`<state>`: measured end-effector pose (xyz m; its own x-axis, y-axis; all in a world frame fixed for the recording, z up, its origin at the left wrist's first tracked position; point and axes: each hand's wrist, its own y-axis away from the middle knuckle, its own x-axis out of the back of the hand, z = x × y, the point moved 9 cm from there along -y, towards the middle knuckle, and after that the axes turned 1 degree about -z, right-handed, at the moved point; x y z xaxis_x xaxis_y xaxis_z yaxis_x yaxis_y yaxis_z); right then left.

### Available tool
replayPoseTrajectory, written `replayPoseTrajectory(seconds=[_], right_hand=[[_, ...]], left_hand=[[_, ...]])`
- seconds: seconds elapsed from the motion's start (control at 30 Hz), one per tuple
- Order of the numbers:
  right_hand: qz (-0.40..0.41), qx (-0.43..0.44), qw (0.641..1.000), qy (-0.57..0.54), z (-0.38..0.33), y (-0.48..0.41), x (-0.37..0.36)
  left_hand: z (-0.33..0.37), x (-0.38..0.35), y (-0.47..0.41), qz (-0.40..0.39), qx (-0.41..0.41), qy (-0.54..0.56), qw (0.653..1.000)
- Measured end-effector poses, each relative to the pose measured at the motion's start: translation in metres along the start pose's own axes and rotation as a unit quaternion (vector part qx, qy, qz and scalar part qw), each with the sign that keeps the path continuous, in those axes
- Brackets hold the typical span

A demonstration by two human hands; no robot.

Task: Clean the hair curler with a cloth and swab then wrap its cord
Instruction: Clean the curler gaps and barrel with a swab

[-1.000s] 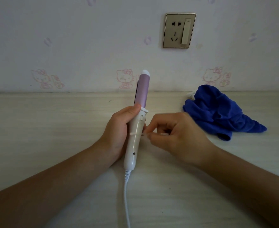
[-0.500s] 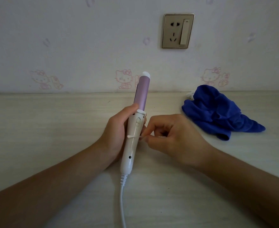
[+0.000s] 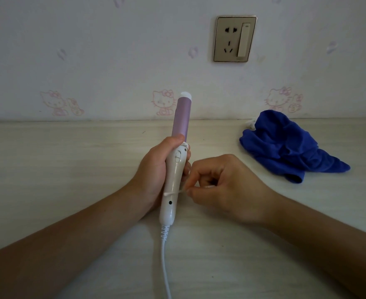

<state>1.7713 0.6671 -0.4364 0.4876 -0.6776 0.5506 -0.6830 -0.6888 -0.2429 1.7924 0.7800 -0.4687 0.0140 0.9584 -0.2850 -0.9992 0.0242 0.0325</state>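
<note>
Hair curler (image 3: 173, 180): white handle with a purple barrel (image 3: 181, 117) and a white tip. It is held near the centre of the view, barrel up and tilted slightly right. Whether the base touches the table (image 3: 59, 169) cannot be told.
Left hand (image 3: 154, 169): grips the handle from the left. The thumb lies at the collar below the barrel and the fingers curl round the far side.
Right hand (image 3: 227, 188): just right of the handle, pinching the shaft of a cotton swab (image 3: 175, 192) between thumb and forefinger. The other fingers are curled in.
Cotton swab: lies crosswise on the front of the handle. Its tip is at the handle's left edge, just above a small dark hole.
Slide switch (image 3: 177, 158): on the upper handle, uncovered.
Cord (image 3: 165, 266): white and unwrapped. It leaves the ribbed sleeve at the handle base and runs down across the table, out of view.
Blue cloth (image 3: 285, 152): crumpled on the table at right, near the wall and well apart from both hands.
Wall socket (image 3: 234, 38): mounted above, to the right of the barrel.
</note>
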Motion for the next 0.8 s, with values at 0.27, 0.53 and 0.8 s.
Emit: replayPoseTrajectory(seconds=[0.27, 0.53, 0.8], right_hand=[[-0.037, -0.005, 0.999, -0.001, -0.003, 0.001, -0.01], [-0.102, -0.031, 0.994, -0.011, -0.002, 0.003, -0.018], [-0.07, -0.033, 0.997, 0.019, 0.005, 0.002, -0.01]], left_hand=[[-0.002, 0.003, -0.002, -0.004, 0.006, 0.02, 1.0], [-0.005, 0.006, -0.005, -0.004, 0.011, 0.051, 0.999], [-0.006, 0.003, -0.004, -0.016, 0.005, 0.026, 1.0]])
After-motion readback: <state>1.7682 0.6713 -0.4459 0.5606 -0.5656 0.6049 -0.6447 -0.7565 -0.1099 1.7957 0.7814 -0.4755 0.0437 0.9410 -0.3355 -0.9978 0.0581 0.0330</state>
